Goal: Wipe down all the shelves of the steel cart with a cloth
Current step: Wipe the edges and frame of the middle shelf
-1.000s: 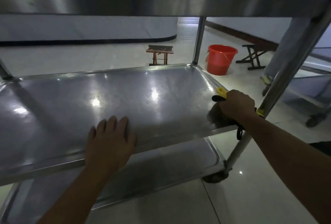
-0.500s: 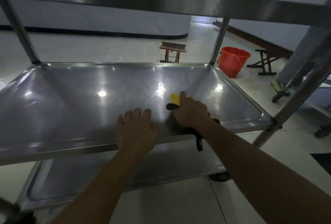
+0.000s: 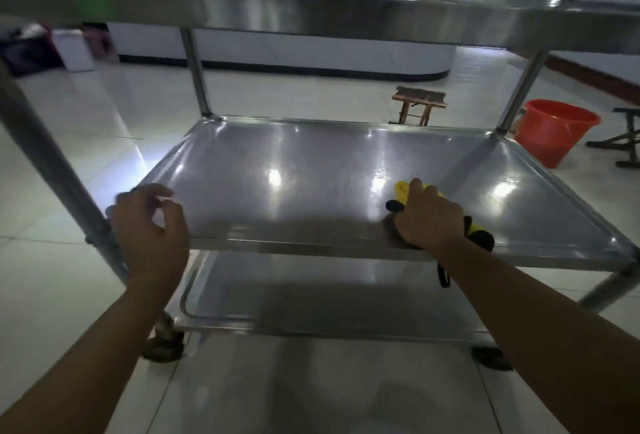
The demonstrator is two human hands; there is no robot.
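At the far left, the cart's near left post point(image 3: 52, 170) runs up to the top shelf point(image 3: 311, 14). Just beside it the left hand point(image 3: 149, 225) hovers at the near left corner of the middle shelf point(image 3: 294, 170). Its fingers are loosely curled and blurred, and they seem to hold nothing; whether they touch the shelf rim I cannot tell.

Further right, the right hand point(image 3: 429, 218) presses a yellow and black cloth point(image 3: 403, 189) flat against the middle shelf, close to the near rim and right of centre. The fingers bend over the cloth and grip it; a black strap of it dangles over the edge. Behind the cart, on the floor, stand a small stool point(image 3: 419, 104) and, further right, a red bucket point(image 3: 554, 132).

The step in hand looks like wiping the middle shelf, with the cloth working along the front strip. The next move probably calls for a steady sweep with firm downward pressure, toward the left corner or back toward the far rim, while the left hand steadies the cart so that it does not roll on its wheels. The bottom shelf point(image 3: 311, 298) waits below; whether the top one is done cannot be judged.
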